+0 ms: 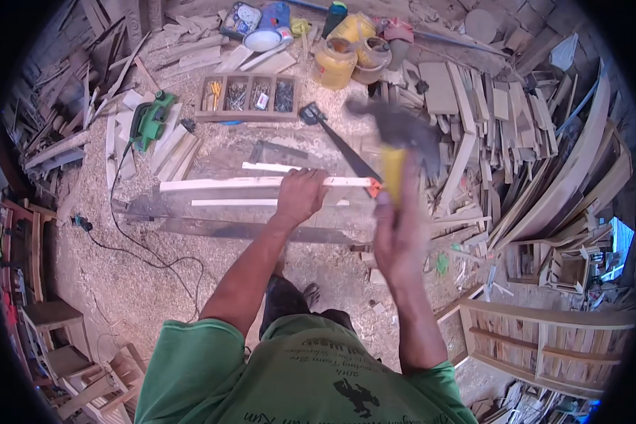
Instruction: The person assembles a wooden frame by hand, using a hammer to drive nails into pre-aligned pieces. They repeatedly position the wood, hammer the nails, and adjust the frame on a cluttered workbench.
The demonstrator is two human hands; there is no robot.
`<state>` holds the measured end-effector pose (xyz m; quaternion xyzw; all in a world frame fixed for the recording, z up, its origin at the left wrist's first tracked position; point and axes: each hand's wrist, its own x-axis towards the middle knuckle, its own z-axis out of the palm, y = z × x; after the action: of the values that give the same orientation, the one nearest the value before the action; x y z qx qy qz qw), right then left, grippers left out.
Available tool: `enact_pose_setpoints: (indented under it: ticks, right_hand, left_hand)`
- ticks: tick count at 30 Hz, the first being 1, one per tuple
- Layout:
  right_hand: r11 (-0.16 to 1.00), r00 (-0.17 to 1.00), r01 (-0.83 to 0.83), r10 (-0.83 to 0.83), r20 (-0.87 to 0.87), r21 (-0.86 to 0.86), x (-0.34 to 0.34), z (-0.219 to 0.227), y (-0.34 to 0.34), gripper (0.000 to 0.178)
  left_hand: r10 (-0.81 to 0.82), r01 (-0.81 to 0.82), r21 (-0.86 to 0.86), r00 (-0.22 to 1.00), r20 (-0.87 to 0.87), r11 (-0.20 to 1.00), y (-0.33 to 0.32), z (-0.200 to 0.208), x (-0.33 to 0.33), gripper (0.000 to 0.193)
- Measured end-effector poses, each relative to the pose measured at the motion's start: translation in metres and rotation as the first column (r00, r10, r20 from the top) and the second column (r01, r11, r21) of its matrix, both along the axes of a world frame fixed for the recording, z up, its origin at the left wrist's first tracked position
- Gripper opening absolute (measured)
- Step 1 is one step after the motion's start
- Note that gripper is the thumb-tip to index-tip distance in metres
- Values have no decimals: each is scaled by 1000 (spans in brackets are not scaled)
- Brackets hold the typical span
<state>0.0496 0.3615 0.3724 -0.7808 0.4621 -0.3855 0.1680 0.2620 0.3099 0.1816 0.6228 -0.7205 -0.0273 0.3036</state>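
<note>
hidden / unclear: the hammer is motion-blurred, its dark head smeared so the outline cannot be fixed. the right hand is blurred too; single fingers hard to separate. the left hand covers part of the long pale strip. an orange piece sits at the strip's right end; cannot tell whether it belongs to the long dark tool slanting down to it.

edges / room: the strip lies left to right over the tabletop, its left end reaching well past the left hand. a shorter strip lies behind it, another pale strip on the near side. a compartment tray stands toward the far side. the green planer is at far left, its cord looping across the shaving-strewn floor.

pose: left forearm comes up from lower left, palm down, fingers curled over the strip. right forearm comes from lower right; that hand is wrapped around the yellow handle, hammer head beyond it. grip tightness: cannot tell.
</note>
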Motion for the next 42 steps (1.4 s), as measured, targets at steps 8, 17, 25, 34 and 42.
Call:
enact_pose_setpoints:
  ticks: [8,17,25,34,42]
  right_hand:
    - [996,947,30,-1,-320,85,-36,-108,9,63]
    - [926,902,-100,239,359,-365,-10,11,-5,52]
    - [965,999,25,-17,-32,262,-15,-109,-19,57]
    - [977,998,-58,56,-18,-207,-33,-93,-2,47]
    - [996,997,-63,66,39,-63,-3,-32,-13,72]
  left_hand:
    - [-12,12,3,997,-73,1000,-2,12,-12,47]
    - [9,-10,73,1000,8,997,2,3,-6,79]
    - [18,-18,7,999,29,1000,-3,1,-9,83]
    - [26,-27,31,999,33,999,-1,0,-11,86]
    - [17,-18,36,999,41,999,3,4,-5,84]
